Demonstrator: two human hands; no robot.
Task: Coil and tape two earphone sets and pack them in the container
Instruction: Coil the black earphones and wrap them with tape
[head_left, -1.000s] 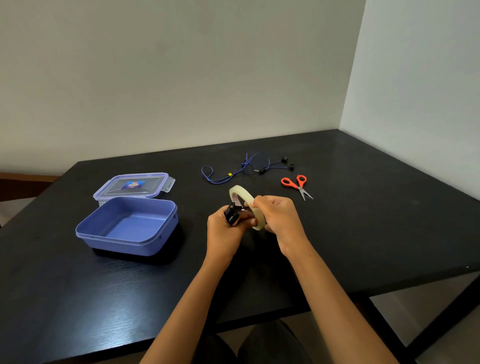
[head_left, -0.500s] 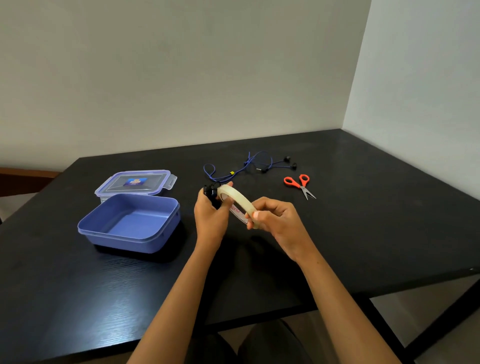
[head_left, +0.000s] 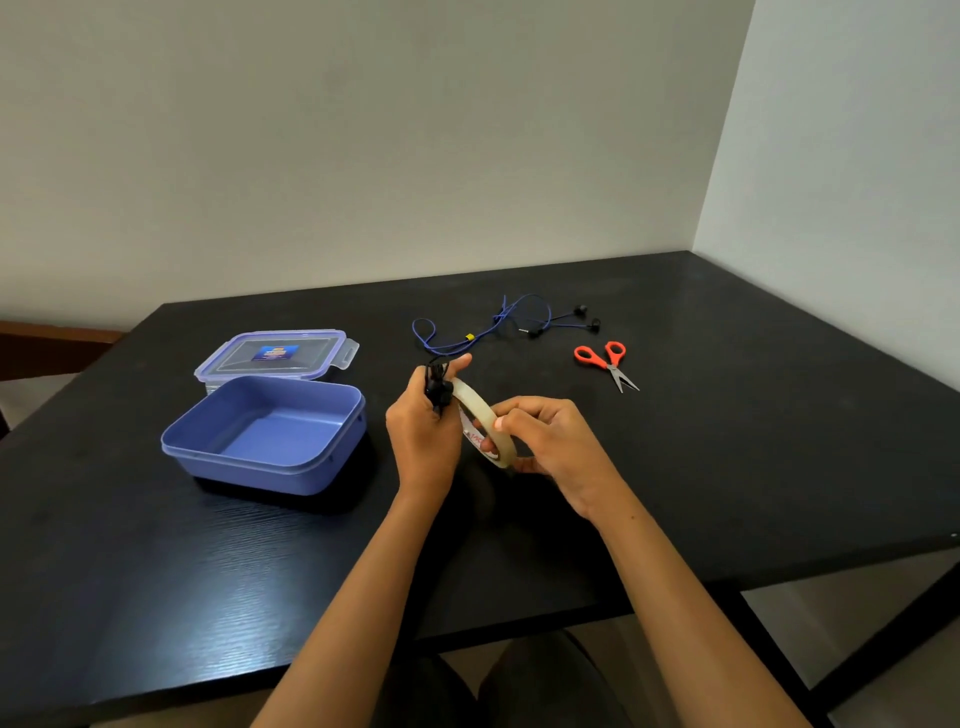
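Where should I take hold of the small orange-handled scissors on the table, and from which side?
Best grip: the two orange loops of the small orange-handled metal scissors, from above. They lie flat on the black table, loops at the far end, slightly parted blades pointing near and right, so the loops are probably the safe, roomy end.

Over the last second the left hand (head_left: 423, 436), gripping the coiled black earphones (head_left: 438, 387), moves up and leftward from the right hand (head_left: 553, 444). The tape roll (head_left: 480, 418) tips from nearly upright to slanting between the two hands.
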